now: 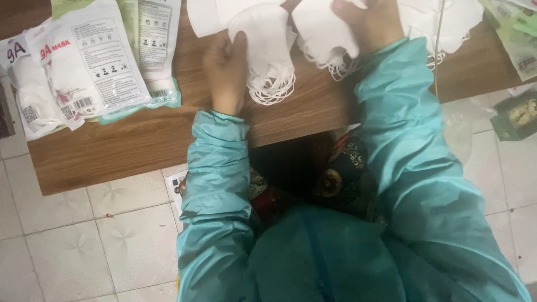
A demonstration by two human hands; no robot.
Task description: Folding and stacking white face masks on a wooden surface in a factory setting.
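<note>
1. Head view, hands: the left hand (225, 67) is resting on a stack of white face masks (263, 45) with the fingers closed against its left edge, grasping it. The right hand (369, 22) is pressing down on a second bunch of white masks (321, 33), fingers curled over the fabric and gripping it.

2. Head view, position of the masks: both bunches are lying on the brown wooden surface (168, 140) near its far edge, just beside each other, with the white ear loops (271, 89) hanging toward the person. More loose masks (453, 22) are lying to the right of the right hand.

3. Head view, surroundings: sealed mask packets (84, 67) are lying on the left part of the surface, overlapping one another. Teal jacket sleeves (215, 168) are covering both arms. A pale tiled floor (84, 246) is showing below the surface.

4. Step in hand, as a judgement: the person is probably squaring up or counting loose masks into stacks.

5. Next move, as a judgement: it calls for keeping the ear loops untangled and the edges aligned while the two bunches are being handled separately.
</note>
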